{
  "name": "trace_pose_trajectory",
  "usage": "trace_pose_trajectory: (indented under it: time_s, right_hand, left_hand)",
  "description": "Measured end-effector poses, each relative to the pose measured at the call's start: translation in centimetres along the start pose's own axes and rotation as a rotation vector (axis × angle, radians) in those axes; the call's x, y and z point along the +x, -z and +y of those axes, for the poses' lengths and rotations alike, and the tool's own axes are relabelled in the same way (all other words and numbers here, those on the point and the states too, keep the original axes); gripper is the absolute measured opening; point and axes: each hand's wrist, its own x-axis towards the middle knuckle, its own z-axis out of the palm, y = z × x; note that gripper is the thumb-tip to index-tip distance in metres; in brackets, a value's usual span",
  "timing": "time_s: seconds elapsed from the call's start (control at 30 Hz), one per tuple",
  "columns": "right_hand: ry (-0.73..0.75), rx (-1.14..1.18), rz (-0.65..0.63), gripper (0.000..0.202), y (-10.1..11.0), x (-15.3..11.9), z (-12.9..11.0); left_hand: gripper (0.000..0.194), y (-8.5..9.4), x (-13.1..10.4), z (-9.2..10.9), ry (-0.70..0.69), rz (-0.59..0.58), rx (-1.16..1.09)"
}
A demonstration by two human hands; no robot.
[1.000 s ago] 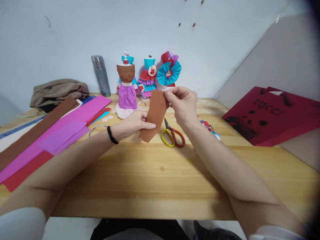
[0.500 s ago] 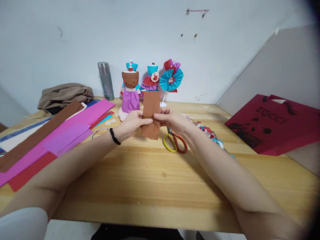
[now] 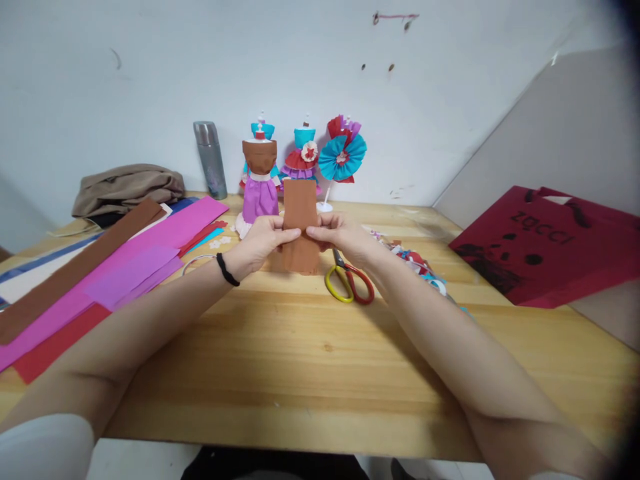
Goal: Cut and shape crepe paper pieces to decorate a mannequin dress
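Note:
A strip of brown crepe paper (image 3: pixel 301 207) is held upright above the table, pinched between both hands. My left hand (image 3: pixel 265 241) grips its left edge with the thumb on the near face. On the right edge, my right hand (image 3: pixel 341 233) does the same, and the fingers behind the paper are partly hidden. Scissors (image 3: pixel 350 280) with one yellow and one red handle lie just below my right hand. Behind my left hand stands a small dress form (image 3: pixel 261 160) with a brown paper top and a purple skirt.
Behind are another dressed form (image 3: pixel 305 157) and a blue pleated paper fan flower (image 3: pixel 345 159). A steel flask (image 3: pixel 210 160) and a brown cloth (image 3: pixel 129 189) are at the back left. Coloured paper sheets (image 3: pixel 150 250) cover the left side. Paper scraps (image 3: pixel 417 261) and a red bag (image 3: pixel 545 247) lie rightward.
The lower part of the brown paper, creased before, now looks flatter and wider. Both hands still pinch its edges, with the thumbs slightly further apart and nearer the sides.

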Motion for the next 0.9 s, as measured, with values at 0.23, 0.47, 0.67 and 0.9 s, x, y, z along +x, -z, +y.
trace_pose_trajectory:
  time_s: [0.23,0.47,0.67,0.9]
  right_hand:
    - [0.008,-0.001,-0.003,0.029,0.1,0.1,0.0]
    - [0.050,0.008,-0.050,0.031,0.0,-0.2,-0.6]
    - [0.054,0.045,-0.125,0.027,0.3,-0.4,-0.9]
    - [0.067,0.078,-0.296,0.034,0.5,-0.8,-1.5]
  left_hand:
    - [0.030,0.1,0.0,0.0,-0.001,-0.013,-0.014]
    - [0.045,0.4,0.1,0.2,0.122,-0.177,-0.081]
    - [0.049,0.8,0.1,0.0,0.114,-0.269,-0.110]
    - [0.055,1.2,-0.4,-0.2,0.208,-0.431,-0.156]
